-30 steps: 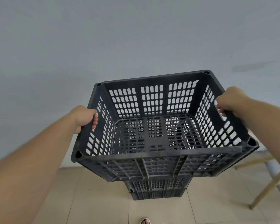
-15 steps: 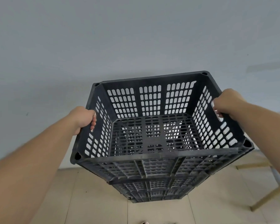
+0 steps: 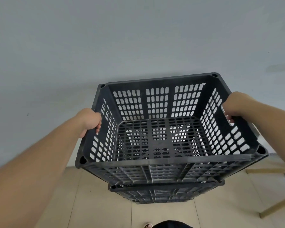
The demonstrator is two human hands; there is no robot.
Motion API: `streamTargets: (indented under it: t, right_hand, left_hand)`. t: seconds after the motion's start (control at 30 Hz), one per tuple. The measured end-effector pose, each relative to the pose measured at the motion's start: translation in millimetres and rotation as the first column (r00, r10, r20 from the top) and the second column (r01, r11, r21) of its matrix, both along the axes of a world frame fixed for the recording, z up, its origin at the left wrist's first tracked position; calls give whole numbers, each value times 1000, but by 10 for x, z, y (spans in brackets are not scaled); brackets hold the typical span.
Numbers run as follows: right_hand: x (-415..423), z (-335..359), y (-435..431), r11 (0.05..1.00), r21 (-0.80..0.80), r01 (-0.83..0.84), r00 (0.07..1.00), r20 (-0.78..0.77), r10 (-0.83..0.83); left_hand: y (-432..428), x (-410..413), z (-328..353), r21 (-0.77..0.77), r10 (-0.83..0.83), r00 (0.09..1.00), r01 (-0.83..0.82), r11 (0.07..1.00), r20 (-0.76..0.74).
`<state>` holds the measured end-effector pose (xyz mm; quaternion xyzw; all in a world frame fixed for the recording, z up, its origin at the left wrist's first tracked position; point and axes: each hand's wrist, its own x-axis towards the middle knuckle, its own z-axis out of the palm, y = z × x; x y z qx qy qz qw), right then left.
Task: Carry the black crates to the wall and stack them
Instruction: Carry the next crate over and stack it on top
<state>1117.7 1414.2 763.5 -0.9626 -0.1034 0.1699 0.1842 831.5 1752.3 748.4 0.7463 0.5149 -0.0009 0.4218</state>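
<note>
1. We see the top crate (image 3: 164, 161) as black moulded plastic, matt, with pale grey scuffing along its front ribs and rim.
2. The lower crate (image 3: 163, 189) looks to us like the same dull black plastic.
3. We read the wall (image 3: 105, 38) as smooth, matt, pale grey paint.
4. The floor (image 3: 95, 208) shows beige tiles, smooth with a faint sheen.
5. The furniture legs (image 3: 280, 205) look to us like light wood.
</note>
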Motion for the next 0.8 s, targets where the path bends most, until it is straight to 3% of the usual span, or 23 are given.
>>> streamTargets:
  t: [0.33, 0.43, 0.57, 0.8]
  right_hand:
    - [-158, 46, -24, 995, -87, -39, 999, -42, 35]
    - [-266, 96, -13, 994, -110, -6, 999, -38, 1]
    - [-259, 82, -7, 962, -248, -113, 991, 43, 128]
    - [-288, 82, 28, 959, -267, -93, 992, 53, 111]
  left_hand:
    - [-56, -161, -19, -35, 29, 999, -29, 999, 13]
    - [-68, -188, -76, 26, 27, 998, -28, 999, 52]
    - [-106, -140, -90, 111, 49, 996, -58, 992, 79]
    - [-33, -90, -97, 182, 70, 996, -79, 980, 51]
